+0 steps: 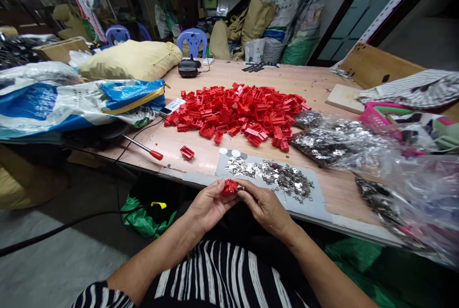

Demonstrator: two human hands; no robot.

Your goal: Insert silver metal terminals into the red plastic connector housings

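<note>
Just in front of the table's near edge, my left hand (208, 206) is closed around a red plastic housing (228, 187). My right hand (263, 205) meets it from the right, thumb and fingers pinching a small metal piece (240, 188) against the housing's side; its exact shape is too small to make out. Beyond my hands lies a grey mat (319, 198) with a spread of small shiny metal parts (287, 179). A large heap of similar red housings (240, 107) covers the middle of the table, and a single red housing (187, 152) lies apart at the left.
A metal lever with a red grip (156, 155) juts out at the left, near a blue-and-white sack (79, 104). Clear plastic bags of metal parts (333, 140) and a pink basket (380, 119) stand right. A black device (189, 67) sits at the back of the wooden table (304, 78).
</note>
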